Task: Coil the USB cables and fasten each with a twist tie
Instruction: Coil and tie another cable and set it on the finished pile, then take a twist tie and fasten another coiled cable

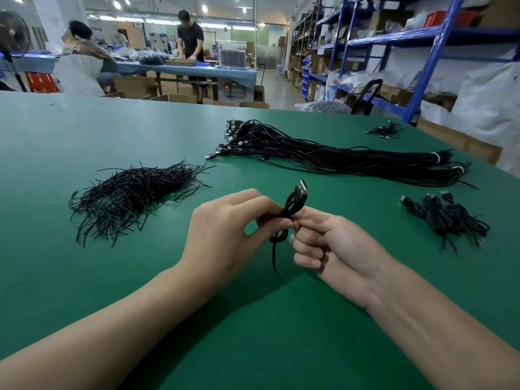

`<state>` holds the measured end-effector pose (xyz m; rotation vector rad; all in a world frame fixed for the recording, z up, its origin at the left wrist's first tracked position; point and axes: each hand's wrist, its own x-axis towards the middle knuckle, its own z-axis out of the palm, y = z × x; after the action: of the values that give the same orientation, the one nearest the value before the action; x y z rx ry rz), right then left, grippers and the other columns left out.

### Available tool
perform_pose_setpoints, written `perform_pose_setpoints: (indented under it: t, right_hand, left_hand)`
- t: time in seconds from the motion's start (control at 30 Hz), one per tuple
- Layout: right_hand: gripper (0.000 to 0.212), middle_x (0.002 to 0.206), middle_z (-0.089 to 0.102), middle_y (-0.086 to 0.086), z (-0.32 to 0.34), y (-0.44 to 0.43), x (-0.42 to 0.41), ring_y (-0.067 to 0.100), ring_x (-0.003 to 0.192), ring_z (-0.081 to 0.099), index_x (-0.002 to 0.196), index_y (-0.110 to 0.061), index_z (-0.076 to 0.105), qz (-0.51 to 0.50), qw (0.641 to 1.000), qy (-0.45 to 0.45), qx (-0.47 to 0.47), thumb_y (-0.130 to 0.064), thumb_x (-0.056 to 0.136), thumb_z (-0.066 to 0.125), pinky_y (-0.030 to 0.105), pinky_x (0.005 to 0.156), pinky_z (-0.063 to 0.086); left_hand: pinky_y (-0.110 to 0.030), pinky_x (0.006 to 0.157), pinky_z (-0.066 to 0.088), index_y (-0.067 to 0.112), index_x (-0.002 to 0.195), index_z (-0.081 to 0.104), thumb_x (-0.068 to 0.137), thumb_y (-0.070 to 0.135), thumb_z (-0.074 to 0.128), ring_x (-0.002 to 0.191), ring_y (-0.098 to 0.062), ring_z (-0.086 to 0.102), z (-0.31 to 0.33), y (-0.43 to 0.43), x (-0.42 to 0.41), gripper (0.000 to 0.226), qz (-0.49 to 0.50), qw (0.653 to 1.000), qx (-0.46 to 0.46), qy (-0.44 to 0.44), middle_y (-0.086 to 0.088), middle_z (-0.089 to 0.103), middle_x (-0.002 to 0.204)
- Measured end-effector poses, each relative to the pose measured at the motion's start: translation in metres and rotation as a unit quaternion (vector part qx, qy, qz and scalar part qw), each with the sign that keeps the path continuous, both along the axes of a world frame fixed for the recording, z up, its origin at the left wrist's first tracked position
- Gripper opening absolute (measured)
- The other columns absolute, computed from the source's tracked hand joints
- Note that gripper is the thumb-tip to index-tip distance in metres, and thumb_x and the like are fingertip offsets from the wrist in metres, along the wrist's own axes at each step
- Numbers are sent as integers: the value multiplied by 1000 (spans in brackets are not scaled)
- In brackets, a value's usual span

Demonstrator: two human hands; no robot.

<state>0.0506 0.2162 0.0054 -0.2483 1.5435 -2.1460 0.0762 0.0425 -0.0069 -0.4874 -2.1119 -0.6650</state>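
A coiled black USB cable [294, 205] is held upright between both hands above the green table [140, 277], its metal plug pointing up. My left hand [225, 232] pinches the coil from the left. My right hand [334, 246] pinches it from the right at the middle, where a thin black tie [277, 243] wraps the coil and hangs down. A loose heap of black twist ties [132, 195] lies to the left. A long bundle of uncoiled USB cables [337, 156] lies behind the hands. A pile of coiled, tied cables [447, 218] sits at the right.
A few more cables [387, 130] lie at the far right of the table. Blue shelving [422, 52] with boxes stands to the right. Two people work at a blue table [197, 70] in the background, with cardboard boxes on the floor.
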Motion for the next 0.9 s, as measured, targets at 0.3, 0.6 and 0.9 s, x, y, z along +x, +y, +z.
perform_pose_setpoints:
  t: [0.3,0.6,0.9]
  right_hand:
    - [43,66,57,1,-10,-2,1,7,59,49,89,-17,64,-87,916,273,280,-53,100,45,26,56,38]
    - [31,52,50,-6,-6,7,-6,12,51,41,73,-13,64,-123,883,310,330,-34,97,62,30,54,32]
    - [41,53,63,3,17,109,-80,27,58,60,65,-5,71,-268,687,234,634,-34,93,64,31,57,45]
  left_hand:
    - [-21,64,44,22,72,74,87,38,74,64,-8,56,-6,0,-6,23,-115,902,316,-272,0,68,66]
    - [-17,71,43,34,89,78,90,61,57,70,-4,52,-14,-2,-12,35,-135,879,317,-330,11,68,76]
    - [-26,81,47,36,93,77,100,54,49,75,-2,58,-21,-4,-14,34,-144,879,297,-345,8,73,88]
